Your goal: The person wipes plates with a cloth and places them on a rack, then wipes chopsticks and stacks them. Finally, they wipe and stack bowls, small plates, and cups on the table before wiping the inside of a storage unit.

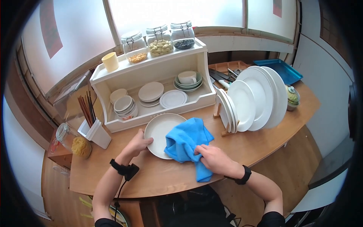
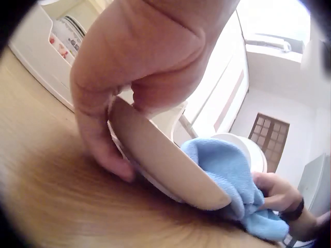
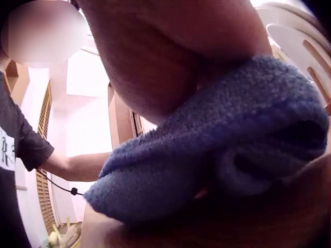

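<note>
A cream plate (image 1: 157,130) is tilted a little above the wooden table, its left rim pinched by the left hand (image 1: 137,144). In the left wrist view the left hand (image 2: 139,62) has its thumb and fingers on either side of the plate's rim (image 2: 160,155). A blue cloth (image 1: 187,140) lies bunched over the plate's right side and hangs past its edge. The right hand (image 1: 217,160) grips the cloth at its lower right. The right wrist view shows the cloth (image 3: 170,155) close up below the right hand (image 3: 181,57); its fingertips are hidden.
Behind the plate stands a white shelf (image 1: 159,114) with bowls, small plates and jars. White plates (image 1: 242,106) stand in a wooden rack at the right, near a blue tray (image 1: 278,71). At the left are a utensil holder (image 1: 96,134) and a pasta jar (image 1: 80,145).
</note>
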Available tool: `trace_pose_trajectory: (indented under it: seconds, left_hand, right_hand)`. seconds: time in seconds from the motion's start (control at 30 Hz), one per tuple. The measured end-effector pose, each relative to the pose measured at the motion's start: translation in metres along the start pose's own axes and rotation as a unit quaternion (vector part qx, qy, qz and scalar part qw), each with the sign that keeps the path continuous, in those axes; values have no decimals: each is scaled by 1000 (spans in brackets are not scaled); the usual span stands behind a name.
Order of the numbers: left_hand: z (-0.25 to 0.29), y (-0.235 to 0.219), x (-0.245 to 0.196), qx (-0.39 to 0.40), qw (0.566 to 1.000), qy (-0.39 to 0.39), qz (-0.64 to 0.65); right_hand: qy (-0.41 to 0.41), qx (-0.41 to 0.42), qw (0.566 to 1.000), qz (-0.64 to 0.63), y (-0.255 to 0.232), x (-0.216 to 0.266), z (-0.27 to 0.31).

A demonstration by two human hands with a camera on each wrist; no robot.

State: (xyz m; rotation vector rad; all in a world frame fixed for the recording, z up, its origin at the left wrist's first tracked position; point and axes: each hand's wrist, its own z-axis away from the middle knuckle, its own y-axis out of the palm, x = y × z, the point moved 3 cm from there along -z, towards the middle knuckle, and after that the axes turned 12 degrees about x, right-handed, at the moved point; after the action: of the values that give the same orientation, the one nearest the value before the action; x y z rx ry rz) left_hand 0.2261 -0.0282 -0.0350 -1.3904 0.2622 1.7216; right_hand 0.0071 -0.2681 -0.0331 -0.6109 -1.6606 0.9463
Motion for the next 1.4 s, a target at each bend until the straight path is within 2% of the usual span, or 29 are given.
trace_pose_trajectory:
  seconds: [0.1,0.2,0.27,0.3,0.33,0.37,0.4,0.47,0.53,0.57,0.67,0.83,0.93,1.03,1.17,1.23,1.27,1.3,1.4]
  left_hand:
    - [18,1,-7,7,997,29,74]
    - [49,22,-29,17,990,77,121]
    - [67,37,-41,61,986,73,139]
    - [71,41,-37,80,985,84,128]
    - [74,44,-35,98,983,95,119]
    - [80,42,-35,103,988,70,90]
    - [90,42,-40,87,988,67,104]
    - [107,42,-50,57,988,63,130]
    - [112,36,-46,46,974,128,182]
    - [117,33,-47,36,968,146,200]
    - [127,34,-55,14,948,188,257]
    - [122,33,-51,5,940,221,261]
    - [121,26,-50,0,941,228,249]
    - [116,25,-42,-25,938,227,260]
    - [117,17,-36,-120,912,264,291]
    - [120,13,-33,-154,884,287,337]
    - [120,16,-35,-139,877,290,358]
    - [120,22,-38,-123,870,292,379]
    - [109,51,-36,-109,868,278,397]
  right_hand:
    - [17,-105,987,-118,-9,26,-4]
    - [-78,-110,977,-166,-8,55,-21]
    - [-211,-140,965,-64,1,73,-41]
    - [-222,-80,970,-51,1,82,-49]
    - [-224,-86,971,-25,0,87,-56]
    - [-226,-91,970,1,0,90,-62]
    - [-229,-97,968,27,-2,91,-67]
    - [-199,-119,964,131,-9,87,-74]
    - [-134,-138,954,230,-22,85,-73]
    - [-114,-151,955,229,-33,84,-72]
    - [-110,-198,969,102,-49,79,-65]
    - [-71,-206,973,80,-56,80,-49]
    - [-82,-207,974,33,-55,66,-45]
    - [-78,-274,958,-39,-63,69,-32]
    - [-47,-396,909,-119,-69,66,-13]
    - [-51,-360,902,-232,-68,59,-14]
    - [-51,-341,893,-288,-65,55,-13]
    - [-60,-264,905,-329,-58,50,-17]
    - [-139,-180,941,-252,-27,55,-31]
